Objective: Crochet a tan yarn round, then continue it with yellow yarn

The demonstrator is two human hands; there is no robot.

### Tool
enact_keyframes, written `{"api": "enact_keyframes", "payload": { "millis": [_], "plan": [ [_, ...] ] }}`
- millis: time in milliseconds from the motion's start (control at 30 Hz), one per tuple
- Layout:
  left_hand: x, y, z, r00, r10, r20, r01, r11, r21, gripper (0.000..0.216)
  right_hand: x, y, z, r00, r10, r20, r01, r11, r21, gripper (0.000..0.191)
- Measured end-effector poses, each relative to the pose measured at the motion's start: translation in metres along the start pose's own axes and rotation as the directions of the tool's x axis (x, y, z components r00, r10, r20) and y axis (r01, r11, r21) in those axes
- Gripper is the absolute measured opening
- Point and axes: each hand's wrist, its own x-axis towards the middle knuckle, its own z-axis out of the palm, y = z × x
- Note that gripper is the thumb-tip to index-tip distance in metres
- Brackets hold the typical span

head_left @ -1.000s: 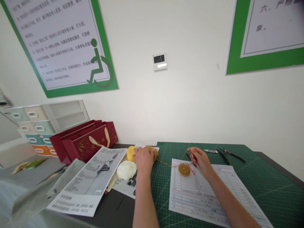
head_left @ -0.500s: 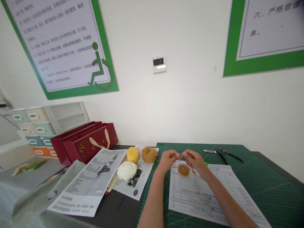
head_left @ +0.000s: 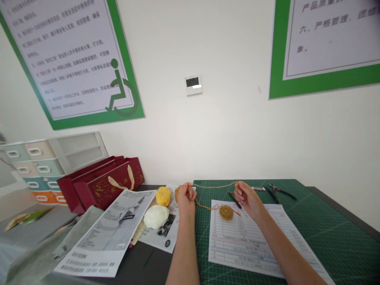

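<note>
Brown yarn [head_left: 215, 186] now taut btwn L hand [head_left: 186, 194] & R hand [head_left: 247, 196], moved apart; both pinch it, R prob w/ hook [head_left: 233, 199]

Cutting mat [head_left: 326, 221]: is looking like matt green plastic, smooth.
Yarn strand [head_left: 213, 185]: is showing soft, fuzzy brown fibre.
Crocheted disc [head_left: 226, 212]: is looking rough and knotted, on the mat.
Gift bag [head_left: 103, 184]: is shining as glossy red paper, left of the mat.

Left hand [head_left: 186, 194]: is hovering raised, fingers curling shut into a pinch.
Right hand [head_left: 247, 196]: is pinching likewise, palm facing leftward.
Forearms: are stretching forward, bare, wrists well apart.
</note>
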Motion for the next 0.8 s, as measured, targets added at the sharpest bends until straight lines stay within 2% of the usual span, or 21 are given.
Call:
{"api": "enact_keyframes", "payload": {
  "millis": [233, 333, 433, 467, 533, 567, 600, 667, 700, 767, 800],
  "plan": [
    [0.000, 0.007, 0.000, 0.984, 0.161, -0.081, -0.157, 0.986, 0.054, 0.016, 0.002, 0.013, -0.004, 0.989, -0.106, -0.103, 0.081, 0.973, -0.218, 0.030],
    [0.003, 0.008, -0.005, 0.947, 0.267, -0.178, -0.234, 0.954, 0.187, 0.018, 0.005, 0.021, -0.011, 0.979, -0.147, -0.140, 0.085, 0.924, -0.373, 0.035],
    [0.004, 0.008, -0.008, 0.870, 0.436, -0.232, -0.313, 0.850, 0.423, 0.014, 0.009, 0.029, -0.019, 0.964, -0.227, -0.139, 0.094, 0.779, -0.620, 0.037],
    [0.003, 0.007, -0.008, 0.839, 0.508, -0.196, -0.340, 0.770, 0.539, 0.014, 0.010, 0.031, -0.022, 0.955, -0.274, -0.111, 0.118, 0.696, -0.709, 0.036],
    [0.002, 0.005, -0.005, 0.803, 0.595, -0.032, -0.387, 0.561, 0.732, 0.021, 0.012, 0.033, -0.025, 0.929, -0.369, 0.009, 0.204, 0.492, -0.846, 0.032],
    [0.000, 0.002, -0.002, 0.812, 0.580, 0.067, -0.405, 0.476, 0.781, 0.025, 0.012, 0.033, -0.025, 0.914, -0.397, 0.088, 0.254, 0.387, -0.887, 0.030],
    [-0.002, -0.002, 0.002, 0.843, 0.518, 0.145, -0.423, 0.471, 0.774, 0.029, 0.012, 0.032, -0.024, 0.898, -0.407, 0.166, 0.301, 0.293, -0.908, 0.027],
    [-0.007, -0.013, 0.012, 0.919, 0.288, 0.270, -0.393, 0.603, 0.694, 0.041, 0.011, 0.031, -0.020, 0.874, -0.387, 0.294, 0.378, 0.162, -0.912, 0.023],
    [-0.011, -0.020, 0.017, 0.933, 0.145, 0.329, -0.336, 0.678, 0.653, 0.049, 0.011, 0.030, -0.017, 0.864, -0.376, 0.336, 0.407, 0.126, -0.905, 0.021],
    [-0.019, -0.033, 0.026, 0.910, -0.069, 0.409, -0.228, 0.741, 0.632, 0.062, 0.010, 0.029, -0.011, 0.842, -0.377, 0.385, 0.458, 0.122, -0.881, 0.018],
    [-0.023, -0.038, 0.030, 0.874, -0.187, 0.448, -0.172, 0.744, 0.646, 0.058, 0.010, 0.028, -0.009, 0.833, -0.390, 0.392, 0.477, 0.148, -0.866, 0.018]
  ]
}}
